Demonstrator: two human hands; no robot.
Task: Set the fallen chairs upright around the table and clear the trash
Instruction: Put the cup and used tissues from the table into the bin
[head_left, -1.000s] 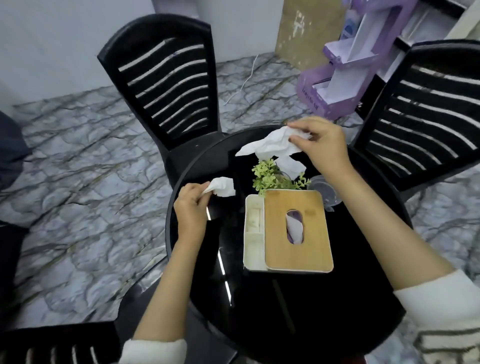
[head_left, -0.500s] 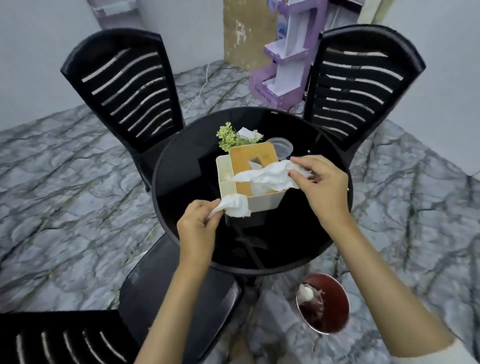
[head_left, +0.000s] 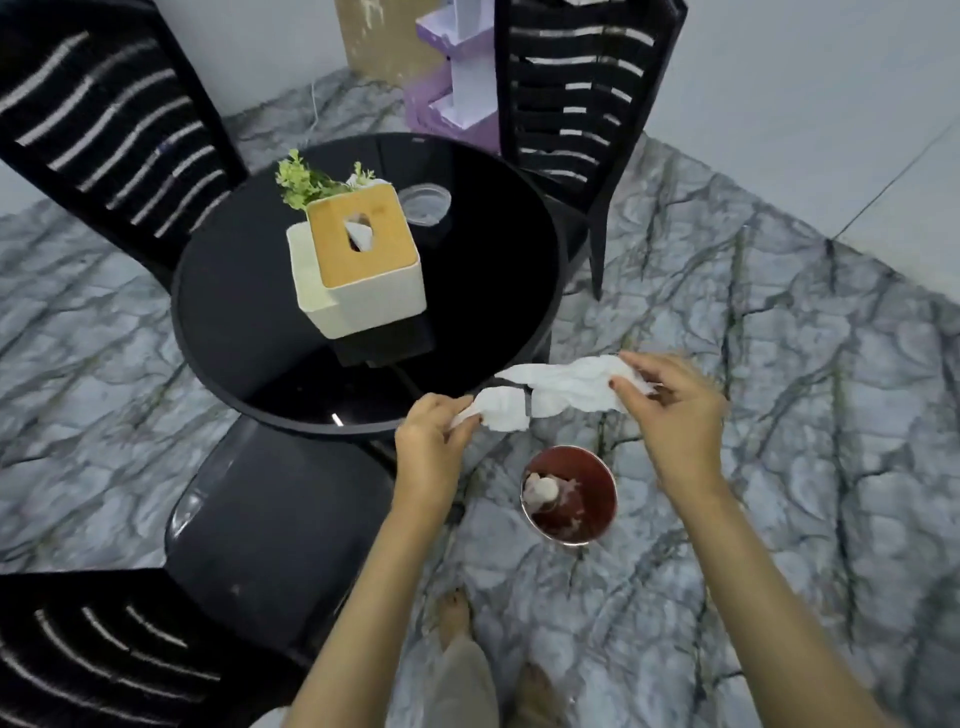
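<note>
Your left hand (head_left: 431, 441) pinches small tissue (head_left: 501, 411); right hand (head_left: 675, 410) grips larger tissue (head_left: 566, 387). Bin (head_left: 595, 480) on floor (head_left: 805, 364) holds crumpled paper (head_left: 540, 489).

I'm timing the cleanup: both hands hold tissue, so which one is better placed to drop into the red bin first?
Probably the right hand: its larger tissue hangs almost over the red bin, while the left hand holds its small wad nearer the table edge.

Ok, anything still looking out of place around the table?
Just a clear plastic lid lying loose on the table beside the tissue box, possibly leftover trash. The chairs in view stand upright; nothing is spilled.
</note>
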